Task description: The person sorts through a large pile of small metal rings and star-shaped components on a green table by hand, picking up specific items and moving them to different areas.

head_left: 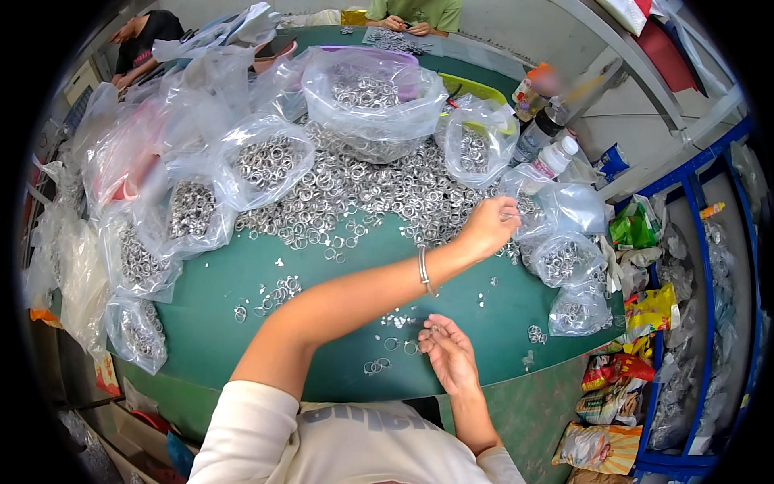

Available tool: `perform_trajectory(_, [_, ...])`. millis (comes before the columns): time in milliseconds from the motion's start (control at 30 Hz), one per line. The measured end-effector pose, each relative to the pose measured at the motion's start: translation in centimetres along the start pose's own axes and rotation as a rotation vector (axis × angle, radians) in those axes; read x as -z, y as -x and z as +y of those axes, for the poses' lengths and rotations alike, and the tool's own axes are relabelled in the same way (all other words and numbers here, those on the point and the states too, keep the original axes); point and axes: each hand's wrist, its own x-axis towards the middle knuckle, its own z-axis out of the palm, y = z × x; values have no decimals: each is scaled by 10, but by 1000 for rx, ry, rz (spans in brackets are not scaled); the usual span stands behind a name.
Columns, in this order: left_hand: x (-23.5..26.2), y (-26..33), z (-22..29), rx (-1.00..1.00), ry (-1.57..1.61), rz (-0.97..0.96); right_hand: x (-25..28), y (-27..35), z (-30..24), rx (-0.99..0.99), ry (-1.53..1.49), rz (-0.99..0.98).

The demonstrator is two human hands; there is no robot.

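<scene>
My left arm, with a silver bracelet (423, 270) at the wrist, crosses over to the right. My left hand (488, 227) is closed in a pinch beside the small plastic bags of metal rings; a thin shiny bit shows at its fingertips, too small to name. Close to the table's near edge, my right hand (451, 353) has its thumb and fingers drawn together around something small that I cannot make out. Next to it lie a few loose silver rings (391, 344) and small pale flakes (390, 320).
A wide heap of silver rings (355, 189) covers the green table's (218, 323) middle, ringed by open plastic bags (270, 161). Bottles (556, 156) stand at the right, near blue shelving (700, 242). A person in green (415, 12) and one in black (149, 40) sit beyond.
</scene>
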Motion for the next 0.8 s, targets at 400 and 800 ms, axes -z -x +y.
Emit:
perform_trajectory(400, [82, 195, -8, -292, -1030, -158, -20, -14, 19, -22, 158, -206])
perform_trajectory(800, [234, 416, 73, -312, -322, 1627, -48, -12, 47, -149, 593, -397])
